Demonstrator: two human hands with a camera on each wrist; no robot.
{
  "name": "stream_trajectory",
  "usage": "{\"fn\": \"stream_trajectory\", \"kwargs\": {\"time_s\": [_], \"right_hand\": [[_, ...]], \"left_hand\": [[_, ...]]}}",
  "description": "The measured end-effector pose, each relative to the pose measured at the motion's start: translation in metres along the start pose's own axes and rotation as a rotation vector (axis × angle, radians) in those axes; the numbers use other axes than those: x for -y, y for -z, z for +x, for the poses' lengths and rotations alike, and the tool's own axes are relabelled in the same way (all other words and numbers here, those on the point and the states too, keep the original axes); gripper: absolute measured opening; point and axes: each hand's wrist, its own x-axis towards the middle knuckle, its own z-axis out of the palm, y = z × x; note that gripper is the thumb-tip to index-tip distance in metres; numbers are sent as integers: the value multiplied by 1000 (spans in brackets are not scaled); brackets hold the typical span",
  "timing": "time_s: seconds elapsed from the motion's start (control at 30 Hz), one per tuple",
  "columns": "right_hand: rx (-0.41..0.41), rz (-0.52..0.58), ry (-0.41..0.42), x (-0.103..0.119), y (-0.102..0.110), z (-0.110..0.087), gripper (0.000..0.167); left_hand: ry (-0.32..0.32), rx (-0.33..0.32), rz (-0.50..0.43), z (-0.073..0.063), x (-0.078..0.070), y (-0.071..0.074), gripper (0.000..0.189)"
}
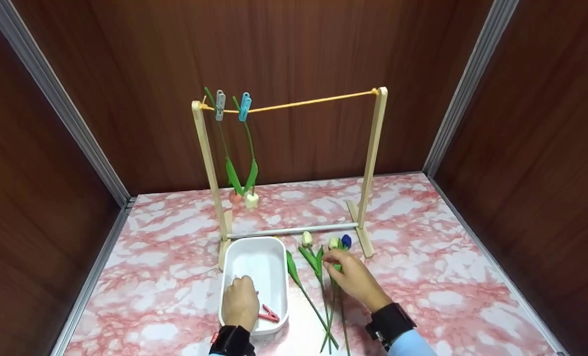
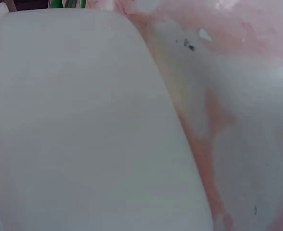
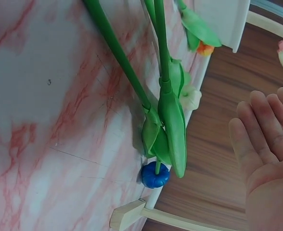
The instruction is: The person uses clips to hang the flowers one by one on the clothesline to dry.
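Observation:
My left hand [image 1: 242,301] reaches down into a white plastic basin [image 1: 286,269], its fingers bent and their tips hidden; I cannot tell whether they pinch anything. Red clothespins [image 1: 269,316] lie in the basin beside that hand. Over the flower stems to the right hovers my right hand [image 1: 355,279], its fingers loosely extended with nothing between them in the right wrist view. Under and around it lie artificial tulips on long green stems: a white one [image 1: 307,239], another pale one [image 1: 333,242] and a blue one [image 3: 155,174]. An orange tulip [image 3: 205,49] lies nearer the basin.
A wooden stand [image 1: 373,158] carries a yellow string [image 1: 303,103]. From its left end hang a pink tulip [image 1: 235,197] on a grey clothespin [image 1: 220,105] and a white tulip [image 1: 251,200] on a blue clothespin [image 1: 245,107]. Brown panels [image 1: 298,54] enclose the marbled table [image 1: 447,296].

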Motion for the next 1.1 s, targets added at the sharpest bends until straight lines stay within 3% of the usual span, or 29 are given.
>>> {"fn": "stream_trajectory", "kwargs": {"time_s": [0.3,0.7,0.87,1.1], "right_hand": [[17,-8,4,-4,-3,-4,9],[41,33,12,-5,-6,-6,11],[39,26,2,-7,-5,-8,11],[38,21,-15,-9,-4,-11,13]], "left_hand": [[-7,53,5,3,3,0,14],[-22,86,-2,6,5,-2,27],[-28,80,-71,8,5,-2,20],[42,107,-232,12,2,5,10]]}}
